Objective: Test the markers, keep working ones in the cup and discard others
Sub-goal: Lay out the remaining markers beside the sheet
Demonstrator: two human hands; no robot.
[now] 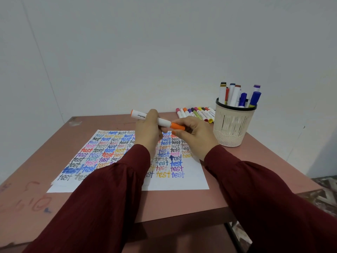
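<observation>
Even, soft, diffuse light, moderately bright, no glare. Faint shadows under the sleeves [116,198] on the worktop [182,201] and paper [191,181]. Wide-angle bowing at edges, wall seam [42,57] curves. Centre fairly sharp; slight softness overall, compression smear in corners.

Paper [175,181] middle hidden behind sleeves [116,179].

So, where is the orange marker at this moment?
In the head view, the orange marker is held above the test paper in both hands: left hand on its white barrel, right hand on its orange cap, left of the cup.
</observation>
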